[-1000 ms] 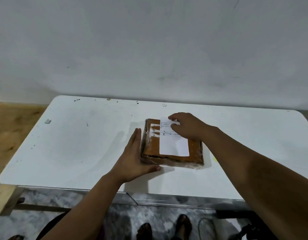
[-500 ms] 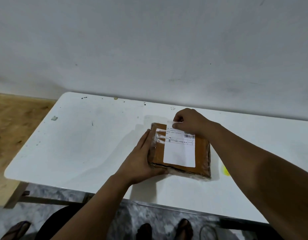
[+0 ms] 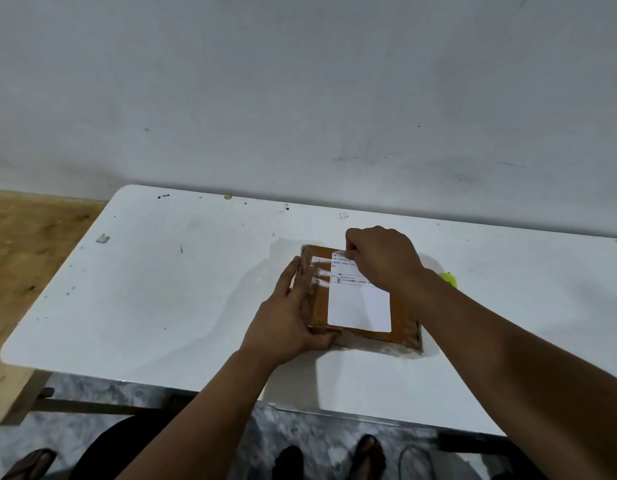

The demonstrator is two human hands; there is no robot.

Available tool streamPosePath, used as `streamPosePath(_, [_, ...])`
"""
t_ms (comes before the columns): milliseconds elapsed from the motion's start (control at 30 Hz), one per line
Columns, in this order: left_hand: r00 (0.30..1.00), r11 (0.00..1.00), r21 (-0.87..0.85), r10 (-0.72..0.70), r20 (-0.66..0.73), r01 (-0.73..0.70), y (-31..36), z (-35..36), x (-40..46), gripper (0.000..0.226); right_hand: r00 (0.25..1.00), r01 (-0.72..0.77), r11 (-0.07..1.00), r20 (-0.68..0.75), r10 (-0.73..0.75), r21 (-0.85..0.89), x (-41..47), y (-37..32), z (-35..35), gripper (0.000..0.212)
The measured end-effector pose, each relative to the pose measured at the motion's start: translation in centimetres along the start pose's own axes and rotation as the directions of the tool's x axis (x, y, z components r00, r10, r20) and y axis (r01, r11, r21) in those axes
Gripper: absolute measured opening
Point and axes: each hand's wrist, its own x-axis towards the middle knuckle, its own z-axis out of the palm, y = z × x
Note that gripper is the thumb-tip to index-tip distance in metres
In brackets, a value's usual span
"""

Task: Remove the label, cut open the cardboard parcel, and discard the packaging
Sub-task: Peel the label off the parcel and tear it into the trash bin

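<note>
On white table [image 3: 154,289], taped parcel [image 3: 405,329], grey wall [image 3: 300,81] behind

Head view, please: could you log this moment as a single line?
step: remove label | right hand: pinches label top corner | left hand: steadies parcel left edge | parcel: sealed, flat on table

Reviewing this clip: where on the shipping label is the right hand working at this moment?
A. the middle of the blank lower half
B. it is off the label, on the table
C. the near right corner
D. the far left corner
D: the right hand has its fingers curled at the far left corner of the white shipping label, while the left hand braces the left side of the cardboard parcel.
</note>
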Motion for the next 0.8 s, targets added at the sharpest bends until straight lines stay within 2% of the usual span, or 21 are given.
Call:
streamPosePath(100, [0.999, 1.000, 0.007, -0.019, -0.027, 0.020, -0.1, 0.2, 0.0, 0.131, 0.999, -0.023, 0.999, 0.026, 0.021, 0.049, -0.1, 0.3, -0.3, 0.014])
streamPosePath(367, [0.998, 0.999, -0.039, 0.022, -0.059, -0.025, 0.1, -0.1, -0.4, 0.134, 0.965, -0.134, 0.937, 0.258, 0.049, 0.323, -0.3, 1.9, -2.7, 0.014])
streamPosePath(533, [0.998, 0.998, -0.051, 0.041, -0.054, -0.043, 0.3, -0.3, -0.4, 0.136, 0.973, -0.121, 0.879, 0.230, 0.013, 0.460, -1.2, 2.5, -2.4, 0.007])
streamPosePath(567, [0.998, 0.998, -0.050, 0.036, -0.049, -0.039, 0.2, -0.3, -0.4, 0.136, 0.978, -0.093, 0.885, 0.207, -0.003, 0.456, -1.4, 2.6, -2.3, 0.015])
streamPosePath(633, [0.999, 0.998, -0.045, 0.034, -0.042, -0.036, 0.1, -0.3, -0.4, 0.134, 0.989, 0.000, 0.942, 0.140, -0.050, 0.335, -1.6, 2.6, -2.1, 0.031])
streamPosePath(700, [0.999, 0.998, -0.051, 0.036, -0.040, -0.038, 0.2, -0.3, -0.4, 0.134, 0.993, 0.059, 0.979, 0.091, -0.078, 0.193, -1.4, 2.5, -1.8, 0.028])
streamPosePath(800, [0.997, 0.996, -0.068, 0.055, -0.058, -0.059, 0.4, -0.4, -0.4, 0.137, 0.994, 0.002, 0.983, 0.110, -0.022, 0.182, -1.4, 2.4, -1.4, 0.019])
